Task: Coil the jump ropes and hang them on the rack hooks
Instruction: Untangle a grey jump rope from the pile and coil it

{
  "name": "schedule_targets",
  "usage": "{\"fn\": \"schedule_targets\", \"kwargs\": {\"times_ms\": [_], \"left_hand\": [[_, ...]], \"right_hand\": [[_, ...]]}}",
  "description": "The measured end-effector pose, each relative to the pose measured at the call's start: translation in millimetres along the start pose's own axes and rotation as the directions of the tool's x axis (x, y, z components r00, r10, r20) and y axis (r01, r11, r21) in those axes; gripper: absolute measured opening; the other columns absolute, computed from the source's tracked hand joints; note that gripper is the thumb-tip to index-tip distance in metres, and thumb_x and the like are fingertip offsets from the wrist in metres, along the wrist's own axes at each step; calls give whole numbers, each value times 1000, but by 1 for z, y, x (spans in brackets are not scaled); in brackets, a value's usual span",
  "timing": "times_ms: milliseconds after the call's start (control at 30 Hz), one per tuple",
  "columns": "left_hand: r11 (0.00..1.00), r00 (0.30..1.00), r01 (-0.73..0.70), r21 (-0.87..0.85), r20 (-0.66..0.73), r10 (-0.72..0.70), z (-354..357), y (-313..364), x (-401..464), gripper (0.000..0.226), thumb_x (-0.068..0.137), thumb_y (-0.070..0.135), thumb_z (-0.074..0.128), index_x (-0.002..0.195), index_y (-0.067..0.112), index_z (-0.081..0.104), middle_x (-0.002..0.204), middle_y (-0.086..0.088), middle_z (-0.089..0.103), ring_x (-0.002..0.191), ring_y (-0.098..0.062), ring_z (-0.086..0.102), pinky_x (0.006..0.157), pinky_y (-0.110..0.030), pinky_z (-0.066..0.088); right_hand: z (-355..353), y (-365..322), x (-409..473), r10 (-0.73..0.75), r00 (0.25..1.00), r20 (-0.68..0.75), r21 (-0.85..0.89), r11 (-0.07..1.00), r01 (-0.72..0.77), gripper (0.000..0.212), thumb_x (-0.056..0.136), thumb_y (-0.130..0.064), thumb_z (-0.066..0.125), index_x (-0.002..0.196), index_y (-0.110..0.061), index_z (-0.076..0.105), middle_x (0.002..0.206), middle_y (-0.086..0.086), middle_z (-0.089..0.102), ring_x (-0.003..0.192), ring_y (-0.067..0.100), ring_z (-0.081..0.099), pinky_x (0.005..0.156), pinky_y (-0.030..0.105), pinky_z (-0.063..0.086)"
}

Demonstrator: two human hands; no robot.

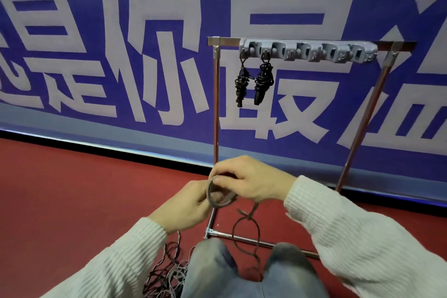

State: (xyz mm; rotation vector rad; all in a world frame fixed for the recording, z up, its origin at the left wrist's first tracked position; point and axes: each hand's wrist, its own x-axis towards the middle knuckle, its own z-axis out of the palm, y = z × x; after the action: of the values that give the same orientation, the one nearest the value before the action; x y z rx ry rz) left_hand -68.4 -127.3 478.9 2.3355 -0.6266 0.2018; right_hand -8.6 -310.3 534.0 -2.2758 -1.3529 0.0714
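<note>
Partly blurred, rope coil point(221, 197) pinched by left hand point(186, 205), right hand point(251, 184) fingers.

The blue banner point(169, 60) behind the rack bore large white Chinese characters, among them 是, 你 and 最.

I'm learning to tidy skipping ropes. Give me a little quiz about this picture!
1. How many coiled ropes hang on the rack already?
2. True or false: both hands are holding a rope.
3. Where is the tangled pile of ropes? A) on the rack B) on the floor by the left arm C) on the wall

Key:
1. Two, the first bundle and the second bundle.
2. True: the left hand and right hand hold a loop.
3. B
</note>
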Motion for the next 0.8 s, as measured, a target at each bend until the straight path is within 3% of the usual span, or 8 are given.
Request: {"fn": "schedule_targets", "kwargs": {"times_ms": [100,200,333,433,500,567,700,800], "left_hand": [[999,1000,-10,-50,-21,9,-2,11,-8,35,106,36,45,72,38,50,62,17,46,56,-2,37,55,-22,31],[991,1000,-15,-136,-12,14,-2,24,-16,35,108,33,43,74,34,51,61,19,46,53,0,38,54,-16,30],[974,999,30,-223,32,-24,-2,26,-19,32,110,16,41,102,19,71,65,27,56,55,6,48,57,-9,33],[982,1000,-16,-188,18,20,-2,21,-24,35,110,13,39,110,24,72,69,21,57,55,0,45,56,-20,35],[968,996,-59,-243,-79,41,0,21,-26,30,106,20,41,112,27,69,73,10,62,54,-6,43,53,-25,34],[940,957,-53,-338,-286,-49,4,20,-22,21,99,34,44,104,26,62,71,-6,64,53,-15,47,52,-28,35],[919,798,137,-371,-508,-324,7,8,-8,22,94,47,52,93,27,44,70,-3,68,53,-19,53,53,-42,43],[953,840,300,-46,-460,-287,12,-15,-6,14,101,43,51,98,30,47,67,1,66,58,-16,61,59,-42,49]], "right_hand": [[-8,10,0,147,988,-53,324,938,-123,11,96,-27,68,106,-23,71,76,-1,66,68,10,59,68,25,50],[-4,19,-3,201,980,-15,543,825,-161,9,90,-19,76,96,-12,76,75,3,68,70,15,61,70,29,51],[-3,29,-3,306,950,55,723,644,-249,16,85,-23,80,94,-11,77,82,11,67,75,23,57,71,37,51],[-14,32,-4,366,928,71,626,708,-327,13,89,-21,77,95,-10,78,64,-10,66,55,1,53,53,13,40],[-8,36,-6,372,923,94,594,723,-352,17,88,-31,77,94,-16,80,78,3,73,68,9,58,69,21,45],[11,36,-9,364,922,131,626,691,-362,24,90,-40,72,91,-17,77,82,19,60,68,21,47,66,34,38],[44,19,-20,415,902,122,527,743,-413,26,103,-42,54,92,-31,74,67,-1,50,51,10,38,48,30,34],[47,2,-32,309,947,87,33,949,-312,26,103,-41,47,95,-20,61,76,0,62,66,19,54,64,42,47]]}}
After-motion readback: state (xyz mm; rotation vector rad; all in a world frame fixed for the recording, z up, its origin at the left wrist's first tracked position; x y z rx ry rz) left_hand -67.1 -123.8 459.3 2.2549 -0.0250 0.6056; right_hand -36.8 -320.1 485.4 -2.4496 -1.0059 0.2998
